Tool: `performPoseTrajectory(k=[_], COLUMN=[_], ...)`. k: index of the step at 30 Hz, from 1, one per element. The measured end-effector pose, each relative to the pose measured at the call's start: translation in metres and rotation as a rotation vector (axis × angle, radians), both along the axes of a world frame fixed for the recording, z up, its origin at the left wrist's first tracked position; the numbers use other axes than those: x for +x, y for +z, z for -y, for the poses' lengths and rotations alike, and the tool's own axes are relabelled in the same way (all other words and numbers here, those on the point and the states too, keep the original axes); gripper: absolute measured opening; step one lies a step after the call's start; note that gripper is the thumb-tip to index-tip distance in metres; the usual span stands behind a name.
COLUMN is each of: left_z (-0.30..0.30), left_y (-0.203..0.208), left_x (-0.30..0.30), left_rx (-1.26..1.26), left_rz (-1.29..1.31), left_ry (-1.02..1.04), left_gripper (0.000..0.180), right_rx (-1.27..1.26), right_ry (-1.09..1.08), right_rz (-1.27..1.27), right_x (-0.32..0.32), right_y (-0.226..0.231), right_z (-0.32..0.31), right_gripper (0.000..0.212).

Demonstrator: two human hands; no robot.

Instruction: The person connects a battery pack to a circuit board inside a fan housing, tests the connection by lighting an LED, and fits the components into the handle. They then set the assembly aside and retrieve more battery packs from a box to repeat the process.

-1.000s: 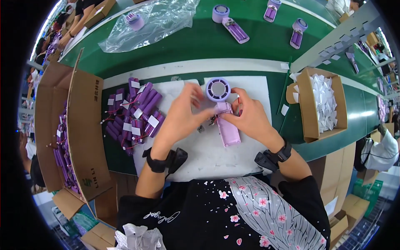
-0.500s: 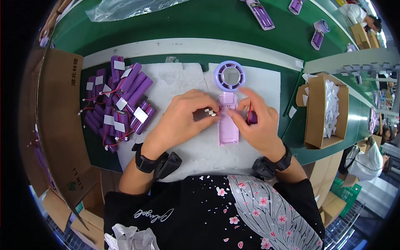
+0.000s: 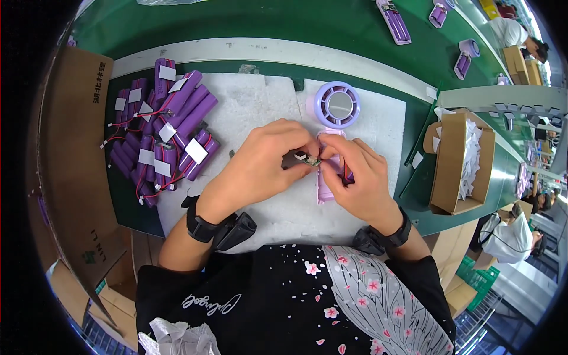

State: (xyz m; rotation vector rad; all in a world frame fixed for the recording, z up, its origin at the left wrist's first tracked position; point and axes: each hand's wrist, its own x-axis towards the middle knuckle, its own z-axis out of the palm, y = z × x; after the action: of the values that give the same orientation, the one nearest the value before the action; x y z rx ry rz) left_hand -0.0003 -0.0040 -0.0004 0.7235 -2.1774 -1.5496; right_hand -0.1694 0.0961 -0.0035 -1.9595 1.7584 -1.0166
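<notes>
Both sets of fingertips have moved closer together since the earlier frame: the right hand (image 3: 362, 171), whose forefinger was raised, now has its thumb and forefinger down beside the left hand's tips. From my end of the feed I see the left hand (image 3: 269, 157) with thumb and forefinger pinched on a small circuit board (image 3: 310, 160), which sits near the left edge of a pink housing (image 3: 325, 192). The right hand's curled fingers are clamped on a purple battery pack (image 3: 349, 176) with a red wire, mostly hidden from me in the hand. Its thumb and forefinger tips come right up to the board, but I can't tell whether they grip it or a wire. The housing lies on a white mat (image 3: 378, 118), partly covered by the right hand, with the round lilac fan head (image 3: 338, 105) just beyond it. Over on my left I have a heap of purple battery packs (image 3: 167, 131) with white labels and red wires, and next to it a tall cardboard box (image 3: 77, 165). To the right, a smaller carton (image 3: 448, 163) holds white slips (image 3: 471, 160). Past the white rail (image 3: 260, 47), I make out several fan units (image 3: 395, 23) on the green surface (image 3: 266, 23), and a person in white (image 3: 509, 32) at the upper right.
</notes>
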Motion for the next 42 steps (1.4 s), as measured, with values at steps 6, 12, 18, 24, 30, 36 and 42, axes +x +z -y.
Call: performPoseTrajectory(k=[6, 12, 18, 24, 30, 36, 42], left_z=[-0.001, -0.006, -0.009, -0.004, -0.004, -0.005, -0.005], left_y=[0.001, -0.006, 0.009, 0.004, -0.003, -0.014, -0.013], left_x=[0.003, 0.007, 0.006, 0.005, 0.002, 0.003, 0.007], left_rx=[-0.034, -0.050, 0.089, 0.109, 0.188, 0.162, 0.461], left_rz=[-0.001, -0.033, 0.019, 0.018, -0.097, -0.153, -0.139], left_ry=[-0.015, 0.045, 0.012, 0.042, 0.077, 0.089, 0.141], left_gripper=[0.027, 0.027, 0.022, 0.018, 0.013, 0.015, 0.012], right_rx=[0.009, 0.009, -0.037, -0.062, -0.195, -0.122, -0.188], right_ry=[0.015, 0.005, 0.009, 0.045, 0.128, 0.141, 0.007], right_rz=[-0.063, -0.131, -0.066, 0.027, -0.016, -0.017, -0.037], right_x=[0.000, 0.003, 0.010, 0.003, 0.001, 0.003, -0.001], right_y=[0.002, 0.003, -0.002, -0.005, -0.012, -0.005, -0.009], right_z=[-0.002, -0.002, 0.001, -0.001, -0.001, 0.001, 0.000], right_gripper=[0.046, 0.046, 0.061, 0.067, 0.068, 0.061, 0.034])
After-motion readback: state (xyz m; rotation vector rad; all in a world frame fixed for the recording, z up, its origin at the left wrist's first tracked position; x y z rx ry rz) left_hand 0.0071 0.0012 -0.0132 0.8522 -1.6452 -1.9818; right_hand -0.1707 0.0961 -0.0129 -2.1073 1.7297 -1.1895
